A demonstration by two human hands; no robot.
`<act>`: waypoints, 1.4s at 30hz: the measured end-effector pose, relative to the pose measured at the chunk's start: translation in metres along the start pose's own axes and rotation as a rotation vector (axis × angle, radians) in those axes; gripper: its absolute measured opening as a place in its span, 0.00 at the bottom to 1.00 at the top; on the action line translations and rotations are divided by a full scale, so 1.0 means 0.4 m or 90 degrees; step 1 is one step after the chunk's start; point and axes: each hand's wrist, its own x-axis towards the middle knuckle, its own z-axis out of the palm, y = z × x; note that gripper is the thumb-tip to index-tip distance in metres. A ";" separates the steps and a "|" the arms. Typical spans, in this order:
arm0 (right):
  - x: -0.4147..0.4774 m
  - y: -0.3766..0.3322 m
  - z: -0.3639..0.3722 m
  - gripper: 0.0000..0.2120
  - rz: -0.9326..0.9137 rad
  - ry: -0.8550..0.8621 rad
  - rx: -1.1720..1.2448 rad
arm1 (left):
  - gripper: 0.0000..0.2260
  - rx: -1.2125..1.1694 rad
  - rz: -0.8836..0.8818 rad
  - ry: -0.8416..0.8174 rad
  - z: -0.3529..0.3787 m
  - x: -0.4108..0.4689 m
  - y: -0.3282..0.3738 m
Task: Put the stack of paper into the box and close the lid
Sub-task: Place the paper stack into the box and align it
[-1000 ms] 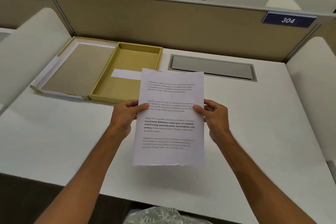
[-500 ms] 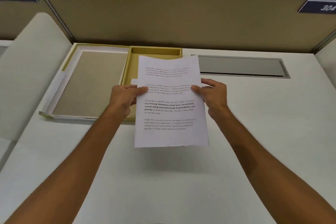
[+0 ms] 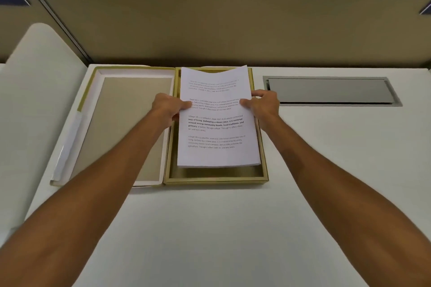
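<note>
Paper, one white printed stack, hangs over one shallow mustard cardboard box on the white worktop. Two hands: left hand at nine o'clock, right hand at three, fingers pinching its side edges. One hinged lid lies open leftward. Box floor mostly hidden; print blurred.

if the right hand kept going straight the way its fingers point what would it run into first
The right hand points leftward across the stack of paper it grips, so beyond the sheets it would probably meet the left hand on the opposite edge; depth is hard to judge.
</note>
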 end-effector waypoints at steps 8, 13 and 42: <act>0.071 0.050 0.068 0.16 0.011 0.014 -0.127 | 0.18 0.105 -0.028 0.036 0.028 0.104 -0.028; 0.085 0.064 0.087 0.19 0.006 0.024 -0.173 | 0.16 0.213 0.013 0.077 0.044 0.119 -0.040; 0.068 0.036 0.123 0.07 0.119 -0.077 -0.211 | 0.14 0.410 0.063 0.097 0.120 0.105 -0.028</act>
